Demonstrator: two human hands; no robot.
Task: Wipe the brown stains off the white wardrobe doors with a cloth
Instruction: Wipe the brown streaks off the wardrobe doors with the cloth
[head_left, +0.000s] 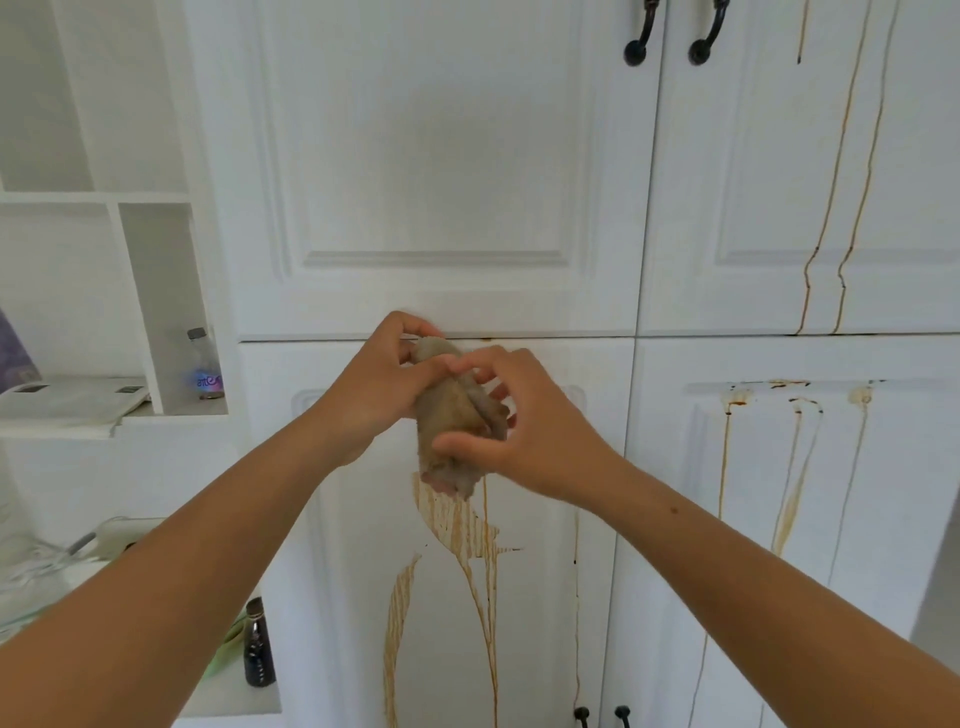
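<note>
Two hands are occupied with one cloth (452, 415): it is bunched, brown-tinged, and held in front of the top of the lower left door (337, 597), just under the seam between upper and lower doors. Left hand (374, 384) grip: fingers curled round the cloth's upper part. Right hand (524, 441) grip: thumb and fingers pinched on its lower, near side. Whether the cloth touches the door cannot be told.

Step judged: cloth being refolded or regathered between wipes, not a wiping stroke. Next move, as judged: a cleaner face is to be turned outward, then pressed flat on the brown streaks (457, 551) directly below and drawn down along them.

Surface: white, panelled, vertical, with moulded frames. Upper left door (426, 156) looks unstained. Long thin runs (841, 182) are seen on the upper right door (769, 156), and drips (795, 467) on the lower right door (753, 493); much is judged left to do. Dark handles (635, 53) are at the top, lower handles (582, 714) at the bottom edge.

Room: open white shelves (156, 312) at left, a clear bottle (204, 366) in a cubby, a dark bottle (258, 644) on a lower shelf.
</note>
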